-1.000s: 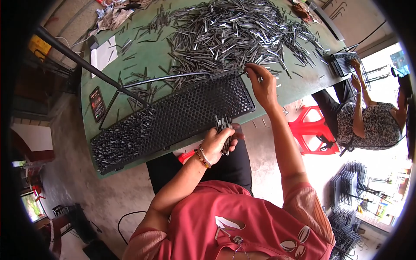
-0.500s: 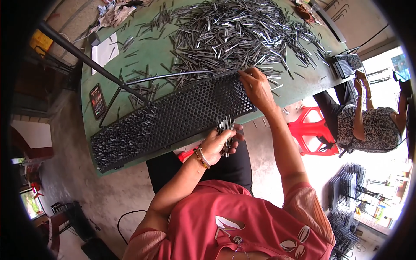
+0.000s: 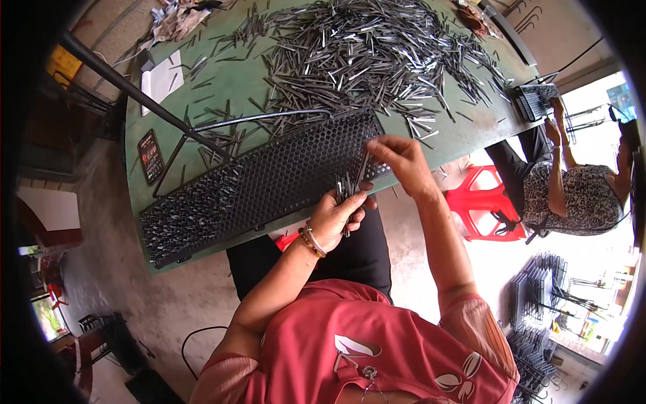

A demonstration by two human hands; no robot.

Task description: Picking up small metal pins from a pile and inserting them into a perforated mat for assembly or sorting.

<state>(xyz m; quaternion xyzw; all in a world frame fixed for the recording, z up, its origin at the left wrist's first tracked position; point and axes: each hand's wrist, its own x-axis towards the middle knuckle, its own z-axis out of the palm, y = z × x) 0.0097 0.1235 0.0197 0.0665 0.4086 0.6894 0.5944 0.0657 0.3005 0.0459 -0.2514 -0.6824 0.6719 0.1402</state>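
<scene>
Bundle of strips [image 3: 344,190] was gripped in left hand [image 3: 338,217], fingers curled around it. Single strip [image 3: 364,165] was pinched by right hand [image 3: 404,163] at fingertips, above right end of black perforated tray [image 3: 289,161]. Tray was set on green table [image 3: 474,131], left end packed with strips; strip pile [image 3: 363,57] was spread on far side.

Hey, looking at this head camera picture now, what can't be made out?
In the head view:
Middles of the held strips: hidden by the left hand.
Holes at the left end of the tray: covered by packed strips.
Writing on the phone: too small.
Part of the table's far edge: cut off by the upper picture edge.
</scene>
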